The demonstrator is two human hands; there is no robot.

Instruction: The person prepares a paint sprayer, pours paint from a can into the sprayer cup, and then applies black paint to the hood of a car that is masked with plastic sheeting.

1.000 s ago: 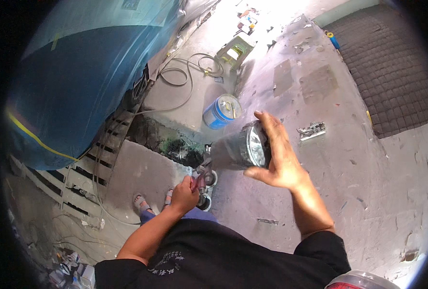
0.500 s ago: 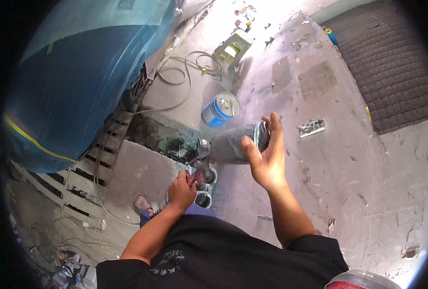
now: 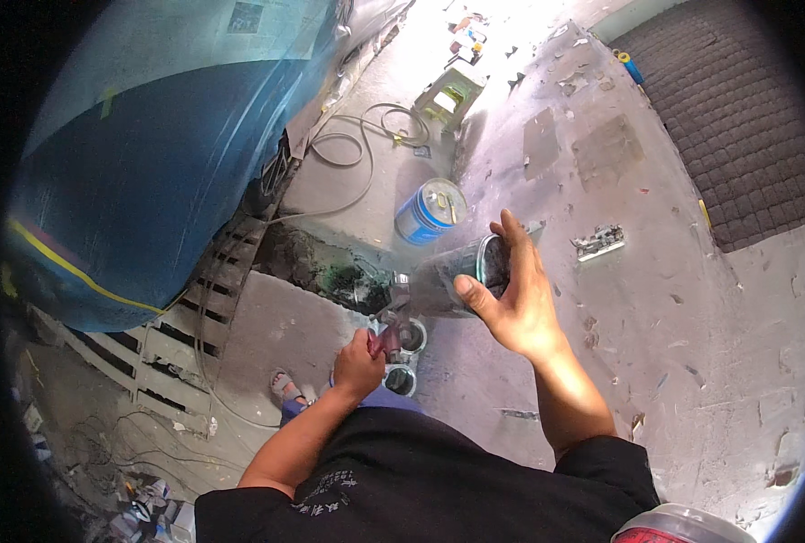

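My left hand (image 3: 360, 367) is closed around the red handle of a small tool (image 3: 386, 342). Its front end is blurred, so its exact kind is unclear. Ahead of it, a dark grey cylinder (image 3: 447, 282) lies nearly sideways in the air, its pale-rimmed round end towards my right hand (image 3: 520, 303). That hand grips this end, thumb at the near side and fingers along the far side of the rim. Just beside my left hand, two round containers (image 3: 400, 380) with pale rims and dark insides stand low, partly hidden by the hand and tool.
Beyond the cylinder stands a blue and white lidded pail (image 3: 431, 213). A green stool-like stand (image 3: 451, 93) and a looped hose (image 3: 366, 149) lie farther off. Blue sheeting (image 3: 185, 172) covers a large form at left, above slatted boards (image 3: 167, 362). A dark quilted mat (image 3: 733, 127) fills the right.
The whole view has shifted slightly, so the scene sits farther right. My hands keep nearly the same pose around the tool and the cylinder.
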